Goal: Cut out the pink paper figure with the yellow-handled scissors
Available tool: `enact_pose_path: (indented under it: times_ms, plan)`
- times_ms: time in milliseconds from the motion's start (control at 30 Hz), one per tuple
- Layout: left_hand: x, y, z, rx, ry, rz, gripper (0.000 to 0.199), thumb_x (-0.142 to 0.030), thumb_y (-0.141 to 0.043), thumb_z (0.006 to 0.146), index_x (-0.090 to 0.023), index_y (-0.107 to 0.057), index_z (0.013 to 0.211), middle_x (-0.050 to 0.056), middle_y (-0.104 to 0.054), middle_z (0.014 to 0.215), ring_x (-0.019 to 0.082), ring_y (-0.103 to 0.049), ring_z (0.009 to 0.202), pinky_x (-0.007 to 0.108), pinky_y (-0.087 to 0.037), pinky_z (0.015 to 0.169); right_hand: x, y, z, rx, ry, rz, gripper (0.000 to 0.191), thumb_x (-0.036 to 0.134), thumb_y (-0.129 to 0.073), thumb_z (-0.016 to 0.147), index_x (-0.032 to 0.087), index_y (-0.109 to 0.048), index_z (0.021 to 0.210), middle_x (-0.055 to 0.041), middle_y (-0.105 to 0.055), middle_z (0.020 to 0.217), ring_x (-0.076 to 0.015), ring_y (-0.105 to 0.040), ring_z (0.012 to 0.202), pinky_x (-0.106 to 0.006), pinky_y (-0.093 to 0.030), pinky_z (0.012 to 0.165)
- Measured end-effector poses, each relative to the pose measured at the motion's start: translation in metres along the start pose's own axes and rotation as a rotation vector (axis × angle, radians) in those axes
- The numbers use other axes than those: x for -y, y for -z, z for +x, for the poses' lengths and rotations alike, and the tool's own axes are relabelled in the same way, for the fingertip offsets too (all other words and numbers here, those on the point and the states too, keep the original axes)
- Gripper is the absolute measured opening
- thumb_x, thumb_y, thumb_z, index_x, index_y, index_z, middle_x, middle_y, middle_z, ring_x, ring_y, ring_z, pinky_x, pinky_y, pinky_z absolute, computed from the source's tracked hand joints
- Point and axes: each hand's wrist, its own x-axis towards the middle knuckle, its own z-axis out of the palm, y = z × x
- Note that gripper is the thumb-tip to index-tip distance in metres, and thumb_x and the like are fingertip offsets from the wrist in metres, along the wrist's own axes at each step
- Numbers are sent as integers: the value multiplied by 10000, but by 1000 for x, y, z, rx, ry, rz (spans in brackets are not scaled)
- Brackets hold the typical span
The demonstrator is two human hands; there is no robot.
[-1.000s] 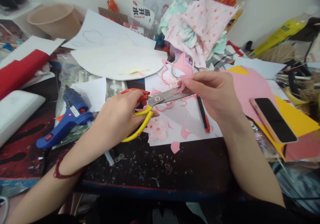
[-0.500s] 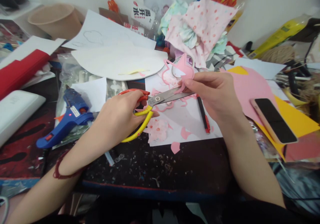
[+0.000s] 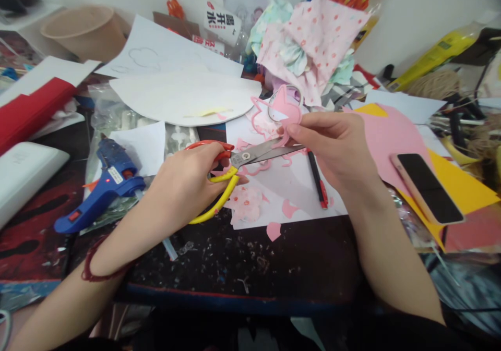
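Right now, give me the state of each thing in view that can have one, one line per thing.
left hand: grip closed on the scissors
scissors: held, blades nearly closed
right hand: pinching the pink paper cutout
pink paper cutout: held up, partly cut
hot glue gun: lying on its side
smartphone: lying face up, screen dark
pink dotted sheet: crumpled

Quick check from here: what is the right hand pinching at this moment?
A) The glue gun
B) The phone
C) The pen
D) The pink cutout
D. The right hand pinches the pink cutout beside the blades of the scissors that the left hand holds.
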Motion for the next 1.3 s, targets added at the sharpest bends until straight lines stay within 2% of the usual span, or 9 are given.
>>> enact_pose_path:
  times_ms: [500,767,1300]
  plan:
    - [0,1,1,22,7,-15,477,-576,-563,882,-149,-628,1083,83,-708,868,198,-591,682,307,-378,615,0,0,-1,-14,6,-16,36,231,-774,788,245,-789,757,12,-739,739,-162,-689,769,-357,-589,788]
    - [-2,0,1,30,25,-46,408,-525,-612,871,-171,-627,1073,83,-733,918,202,-639,748,300,-405,636,1,-1,0,-18,22,4,71,231,-774,792,247,-785,724,12,-716,693,-161,-682,745,-367,-584,799]
    - [0,1,0,33,30,-77,417,-561,-609,868,-176,-620,1028,78,-739,916,198,-655,756,286,-410,623,-1,0,1,-33,-4,35,64,228,-777,776,251,-778,716,16,-728,705,-152,-678,716,-341,-579,746]
